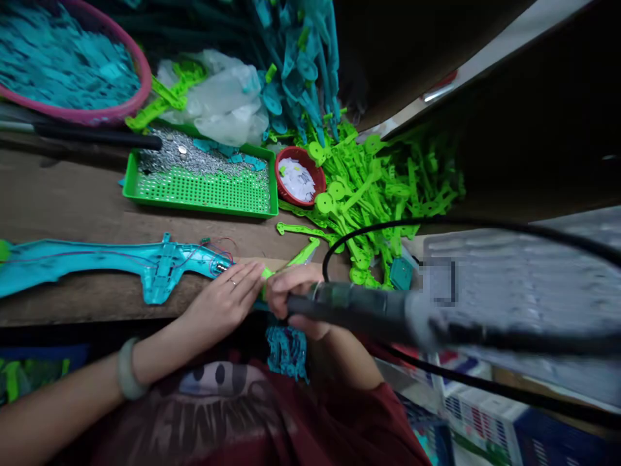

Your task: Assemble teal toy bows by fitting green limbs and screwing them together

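My left hand (pixel 224 301) rests on the bench edge, fingers together, pressing on the near end of a bright green plastic strip (pixel 305 252). My right hand (pixel 291 292) is closed beside it, pinching the same green piece. A long teal plastic toy shell (pixel 101 262) with thin wires lies on the wooden bench (pixel 72 200) just left of my left hand. A dark tool handle (pixel 354 307) with a black cord crosses in front of my right hand and hides part of it.
A green perforated tray (pixel 204 189) holds small metal parts. A red bowl (pixel 299 176) holds white bits. A heap of green plastic parts (pixel 383 188) lies at right, teal parts (pixel 301 71) hang behind, and a pink basket (pixel 72 61) of teal pieces sits far left.
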A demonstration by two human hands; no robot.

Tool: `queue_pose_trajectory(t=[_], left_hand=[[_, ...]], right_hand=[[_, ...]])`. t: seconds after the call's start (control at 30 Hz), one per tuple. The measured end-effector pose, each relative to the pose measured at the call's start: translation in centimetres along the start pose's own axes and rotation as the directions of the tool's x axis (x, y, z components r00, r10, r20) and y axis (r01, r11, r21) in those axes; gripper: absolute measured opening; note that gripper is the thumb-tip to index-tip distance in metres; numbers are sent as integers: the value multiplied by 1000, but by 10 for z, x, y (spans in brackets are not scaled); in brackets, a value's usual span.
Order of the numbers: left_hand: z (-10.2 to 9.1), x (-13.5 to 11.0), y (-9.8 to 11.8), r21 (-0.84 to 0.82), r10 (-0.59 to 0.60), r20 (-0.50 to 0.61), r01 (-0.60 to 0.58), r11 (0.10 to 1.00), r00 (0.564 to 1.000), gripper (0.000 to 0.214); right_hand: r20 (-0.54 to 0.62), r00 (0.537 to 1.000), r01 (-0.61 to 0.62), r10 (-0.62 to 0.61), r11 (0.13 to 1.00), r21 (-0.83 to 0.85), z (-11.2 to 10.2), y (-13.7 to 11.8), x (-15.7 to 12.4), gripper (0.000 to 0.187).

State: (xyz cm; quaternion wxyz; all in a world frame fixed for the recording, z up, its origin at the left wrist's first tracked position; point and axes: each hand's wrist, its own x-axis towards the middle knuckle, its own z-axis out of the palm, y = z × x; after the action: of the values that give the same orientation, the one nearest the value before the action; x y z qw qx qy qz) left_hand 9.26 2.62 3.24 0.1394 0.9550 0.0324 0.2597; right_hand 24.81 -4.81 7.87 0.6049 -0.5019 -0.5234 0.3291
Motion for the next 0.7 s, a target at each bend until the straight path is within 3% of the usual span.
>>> queue_pose_trajectory(t=[0.07, 0.17, 0.23, 0.27, 0.3, 0.33, 0.4, 0.43, 0.47, 0.5, 0.53, 0.57, 0.6, 0.63, 0.7], left_hand=[[-23, 4, -12, -40, -27, 15, 27, 999, 1000, 32], [-66, 9, -54, 9, -55, 35, 55, 998, 998, 30], [-86, 13, -90, 91, 2, 250, -25, 996, 968, 33], [-90, 16, -106, 87, 35, 412, -78, 993, 910, 37], [-92, 20, -120, 73, 76, 475, -126, 989, 877, 40], [-90, 24, -130, 49, 123, 540, -177, 983, 832, 41], [-85, 33, -143, 7, 197, 606, -253, 967, 771, 32], [-84, 37, -145, -3, 220, 625, -279, 960, 749, 25], [-84, 40, -145, -2, 228, 634, -293, 956, 739, 20], [-86, 42, -144, 9, 224, 635, -298, 955, 739, 18], [-91, 43, -141, 27, 217, 634, -302, 953, 743, 18], [-98, 41, -136, 42, 204, 634, -297, 954, 746, 16], [-106, 37, -131, 49, 181, 635, -273, 961, 751, 12], [-115, 32, -124, 48, 146, 635, -228, 973, 759, 9], [-131, 19, -110, 11, 17, 625, -31, 999, 780, 5]], right_hand=[[20, 993, 113, -118, 981, 160, -7, -7, 18, 33], [-212, 955, 245, -207, 954, 172, -21, -8, 51, 25], [-288, 940, 222, -184, 969, 105, -28, -4, 67, 21], [-325, 932, 188, -163, 981, 46, -29, -2, 71, 20], [-381, 912, 145, -148, 989, -39, -27, 0, 72, 21], [-462, 872, 103, -160, 984, -146, -24, 2, 70, 22], [-640, 702, 39, -311, 915, -402, -11, 2, 52, 25], [-667, 612, 13, -425, 849, -528, -2, 1, 39, 26], [-630, 569, 8, -528, 770, -638, 6, 1, 23, 26], [-526, 621, 22, -581, 684, -729, 13, 0, 7, 25], [-369, 734, 59, -570, 595, -802, 19, 1, -9, 24], [-216, 834, 99, -508, 523, -847, 23, 1, -23, 22], [-94, 900, 131, -425, 472, -872, 26, 1, -33, 21], [-30, 932, 143, -361, 441, -886, 27, 1, -40, 20], [-36, 937, 124, -349, 425, -897, 29, -3, -42, 16]])
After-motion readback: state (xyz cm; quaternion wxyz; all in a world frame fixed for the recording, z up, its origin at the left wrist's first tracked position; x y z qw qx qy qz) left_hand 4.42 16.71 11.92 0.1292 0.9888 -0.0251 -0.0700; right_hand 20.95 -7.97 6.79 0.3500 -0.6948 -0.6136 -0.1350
